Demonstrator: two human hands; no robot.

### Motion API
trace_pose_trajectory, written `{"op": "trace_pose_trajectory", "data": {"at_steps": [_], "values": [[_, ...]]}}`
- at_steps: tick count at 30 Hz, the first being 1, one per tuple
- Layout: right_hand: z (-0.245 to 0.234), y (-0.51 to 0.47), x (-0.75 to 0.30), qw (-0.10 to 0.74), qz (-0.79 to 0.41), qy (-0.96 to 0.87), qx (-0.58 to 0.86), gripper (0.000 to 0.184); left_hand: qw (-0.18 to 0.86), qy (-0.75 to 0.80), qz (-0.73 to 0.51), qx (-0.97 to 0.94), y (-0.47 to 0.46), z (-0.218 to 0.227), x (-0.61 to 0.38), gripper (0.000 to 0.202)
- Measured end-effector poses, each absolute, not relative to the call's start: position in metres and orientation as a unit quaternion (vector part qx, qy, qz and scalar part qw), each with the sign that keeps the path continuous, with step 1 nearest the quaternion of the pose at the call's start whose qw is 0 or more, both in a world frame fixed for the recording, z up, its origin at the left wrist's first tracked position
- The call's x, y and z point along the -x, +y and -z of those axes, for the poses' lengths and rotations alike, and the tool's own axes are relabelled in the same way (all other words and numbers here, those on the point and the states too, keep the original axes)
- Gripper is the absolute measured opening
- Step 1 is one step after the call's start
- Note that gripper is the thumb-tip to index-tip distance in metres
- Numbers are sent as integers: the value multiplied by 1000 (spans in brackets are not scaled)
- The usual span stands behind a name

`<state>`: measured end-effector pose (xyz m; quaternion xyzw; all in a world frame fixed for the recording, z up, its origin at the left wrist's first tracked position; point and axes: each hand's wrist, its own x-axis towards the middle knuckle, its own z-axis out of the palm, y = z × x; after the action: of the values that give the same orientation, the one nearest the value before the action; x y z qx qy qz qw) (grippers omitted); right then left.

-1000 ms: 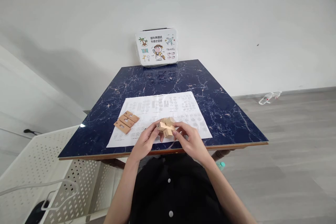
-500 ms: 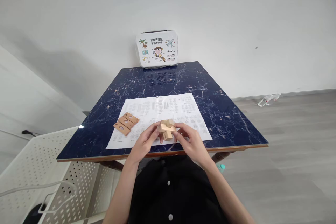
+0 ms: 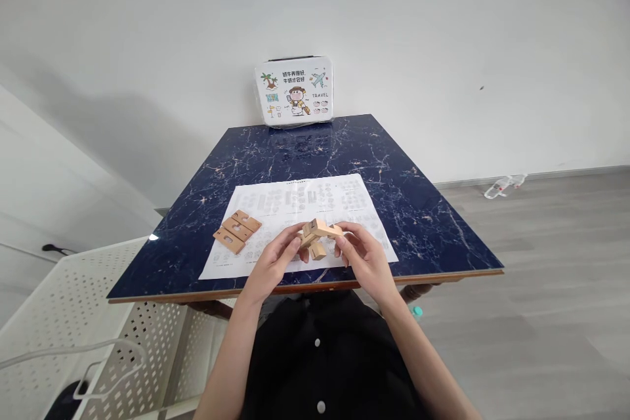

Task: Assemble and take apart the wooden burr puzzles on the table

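Observation:
A wooden interlocking block puzzle [image 3: 317,230] is held between my two hands above the printed sheet [image 3: 339,193]. Its pale bars cross one another, and the upper bar carries a dark mark on its end. My left hand [image 3: 272,261] pinches the left side of it with thumb and fingers. On the other side, my right hand [image 3: 365,257] grips a bar end that points right. Fingertips hide part of both ends. Left of my hands, several flat wooden pieces [image 3: 237,231] with cut-outs and dark marks lie side by side on the sheet.
The sheet lies on a blue marbled table [image 3: 394,210]. A white cartoon-printed case [image 3: 295,92] stands at the back against the wall. White perforated racks [image 3: 105,275] are at the left. Clear plastic bottles [image 3: 502,187] lie on the floor at the right.
The puzzle has turned in my hands, so the dark-marked upper bar now shows and slants right. My right hand has shifted a little to the right, widening the gap between the hands.

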<state>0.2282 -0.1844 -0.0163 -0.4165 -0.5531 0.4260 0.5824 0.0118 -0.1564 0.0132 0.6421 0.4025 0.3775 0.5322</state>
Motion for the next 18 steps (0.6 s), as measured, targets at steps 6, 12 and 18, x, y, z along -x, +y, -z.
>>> {"op": "trace_pose_trajectory", "data": {"at_steps": [6,12,18], "values": [[20,-186,-230,610,-404,-541,414,34,556,396,-391,-617,-154,-11,-8,51],[21,-182,-217,598,-297,-513,540,34,545,408,-419,-601,-153,-7,-11,51],[30,-177,-206,505,-140,-610,594,23,515,432,-413,-615,-156,-10,-16,49]]}}
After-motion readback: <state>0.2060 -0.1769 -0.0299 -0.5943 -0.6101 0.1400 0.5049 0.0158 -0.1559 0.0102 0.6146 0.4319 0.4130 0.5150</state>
